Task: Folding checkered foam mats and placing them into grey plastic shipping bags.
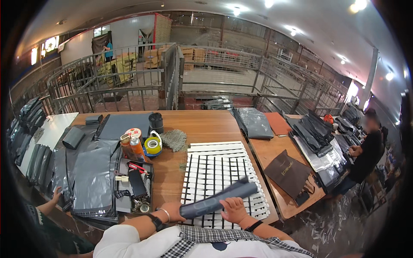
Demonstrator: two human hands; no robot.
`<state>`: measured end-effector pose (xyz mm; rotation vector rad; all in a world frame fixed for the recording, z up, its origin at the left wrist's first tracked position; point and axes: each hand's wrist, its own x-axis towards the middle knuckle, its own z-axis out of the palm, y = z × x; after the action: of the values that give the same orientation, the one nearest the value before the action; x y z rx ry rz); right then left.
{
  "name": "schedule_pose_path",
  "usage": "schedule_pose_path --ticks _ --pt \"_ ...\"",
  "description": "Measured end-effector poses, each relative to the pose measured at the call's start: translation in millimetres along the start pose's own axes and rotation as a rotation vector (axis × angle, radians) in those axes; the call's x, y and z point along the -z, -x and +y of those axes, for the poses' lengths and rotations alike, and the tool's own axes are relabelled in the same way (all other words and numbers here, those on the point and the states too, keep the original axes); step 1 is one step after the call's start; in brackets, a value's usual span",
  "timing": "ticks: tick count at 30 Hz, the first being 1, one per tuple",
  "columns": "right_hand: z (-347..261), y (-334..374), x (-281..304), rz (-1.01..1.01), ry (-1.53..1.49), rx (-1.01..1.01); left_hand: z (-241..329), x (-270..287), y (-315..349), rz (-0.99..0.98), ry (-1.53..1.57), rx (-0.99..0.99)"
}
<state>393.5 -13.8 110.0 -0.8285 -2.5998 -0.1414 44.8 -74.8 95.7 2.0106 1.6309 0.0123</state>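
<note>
A roll of dark grey plastic bags [211, 202] lies slantwise across a white slatted mat with black strips [206, 167], its loose flap sticking up at the far right end. My left hand [172, 212] is closed at the roll's near left end, its fingertips partly hidden. Over the middle and right of the roll, my right hand [234, 210] rests with its fingers curled onto the plastic. A black tray of tools [148, 195] sits left of my left hand, with a red cutter [137, 167] inside.
Stacked grey bags [92, 176] cover the table's left. Spray cans [137, 148] and a yellow tape dispenser [152, 145] stand behind the tray. A brown bag [288, 174] lies on the right table. Another person's hand [57, 195] shows at left; a co-worker [365, 150] stands at right. Metal railings [215, 71] run behind.
</note>
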Motion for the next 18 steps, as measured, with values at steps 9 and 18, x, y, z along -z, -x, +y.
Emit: schedule_pose_path --ticks 9,18 --pt "-10 152 -116 -0.387 0.178 0.232 -52 67 104 0.722 0.271 0.506" --pt "-45 208 -168 -0.131 0.330 -0.052 -180 52 195 1.157 0.287 1.117"
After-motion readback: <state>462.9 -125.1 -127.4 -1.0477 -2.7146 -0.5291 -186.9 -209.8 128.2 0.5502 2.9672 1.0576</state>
